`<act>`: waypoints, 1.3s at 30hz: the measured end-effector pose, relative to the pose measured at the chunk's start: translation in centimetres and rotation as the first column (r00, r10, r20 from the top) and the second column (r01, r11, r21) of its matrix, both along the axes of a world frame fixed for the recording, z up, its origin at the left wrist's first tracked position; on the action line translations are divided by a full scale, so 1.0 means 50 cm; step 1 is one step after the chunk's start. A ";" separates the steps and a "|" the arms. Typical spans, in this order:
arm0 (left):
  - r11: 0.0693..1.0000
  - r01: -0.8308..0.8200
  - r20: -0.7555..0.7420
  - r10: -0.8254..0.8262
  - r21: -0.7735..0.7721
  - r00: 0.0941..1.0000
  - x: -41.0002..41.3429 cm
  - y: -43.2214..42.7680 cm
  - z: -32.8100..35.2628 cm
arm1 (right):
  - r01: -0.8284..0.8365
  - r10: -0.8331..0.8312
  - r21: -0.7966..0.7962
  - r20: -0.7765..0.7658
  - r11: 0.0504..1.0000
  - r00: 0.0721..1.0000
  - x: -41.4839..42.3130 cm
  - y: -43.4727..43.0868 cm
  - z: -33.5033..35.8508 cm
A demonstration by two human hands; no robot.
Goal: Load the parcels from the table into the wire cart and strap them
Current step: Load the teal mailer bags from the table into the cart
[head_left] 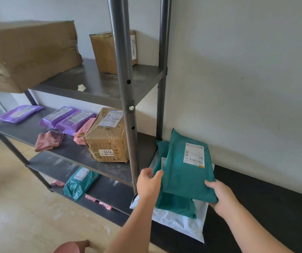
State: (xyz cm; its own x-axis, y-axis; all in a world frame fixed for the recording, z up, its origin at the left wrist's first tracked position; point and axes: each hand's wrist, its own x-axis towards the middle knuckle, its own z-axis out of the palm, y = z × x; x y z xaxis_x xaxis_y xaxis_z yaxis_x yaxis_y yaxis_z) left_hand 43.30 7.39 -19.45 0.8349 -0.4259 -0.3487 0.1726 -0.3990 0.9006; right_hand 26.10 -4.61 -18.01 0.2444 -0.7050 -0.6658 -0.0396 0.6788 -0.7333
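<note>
On my head feed I have the right hand [221,196] holding the top teal parcel [184,172] by its near right corner; the thumb is on the upper face, the fingers tucked beneath and out of my sight. The left hand [149,183] sits at the same parcel's left edge; its thumb touches that edge, its fingers [145,172] are loosely curled, and I cannot tell whether they grip anything. The parcel is label up between the 2 sets of fingers. Under it, below the left thumb, lies a second teal parcel [173,203], and under that a white parcel [183,221]; the stack is on the black bench [265,207] against the wall. Just left of the left fingers stands the grey shelf rack [126,88]; further left of them, on its middle shelf, are a cardboard box [106,139] marked 5556 and 3 purple parcels [68,117]; below and left of the fingers, on the lowest shelf, lies a teal bag [79,181].
</note>
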 end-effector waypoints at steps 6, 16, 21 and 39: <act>0.985 0.133 -0.159 -0.150 -0.111 0.976 -0.033 -0.048 0.017 | -0.069 0.065 -0.066 -0.058 0.995 0.996 -0.062 0.005 0.011; 0.909 0.381 -0.228 -0.411 -0.168 0.883 -0.131 -0.098 0.007 | 0.049 -0.054 -0.057 -0.080 0.997 0.995 -0.185 0.058 -0.015; 0.867 0.473 -0.268 -0.498 -0.156 0.825 -0.224 -0.116 0.008 | 0.167 -0.168 -0.067 -0.020 0.984 0.986 -0.287 0.081 -0.007; 0.633 0.770 -0.306 -0.751 -0.082 0.585 -0.735 -0.041 0.001 | 0.534 -0.537 -0.068 -0.021 0.843 0.844 -0.786 0.228 -0.034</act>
State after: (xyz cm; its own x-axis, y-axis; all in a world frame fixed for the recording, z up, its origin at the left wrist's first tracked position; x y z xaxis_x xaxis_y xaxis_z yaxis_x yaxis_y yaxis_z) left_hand 6.57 5.34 -19.38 0.0715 -0.8316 -0.5508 0.0238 -0.5506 0.8344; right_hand -13.22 6.80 -19.70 -0.2067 -0.7558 -0.6214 0.2892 0.5595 -0.7767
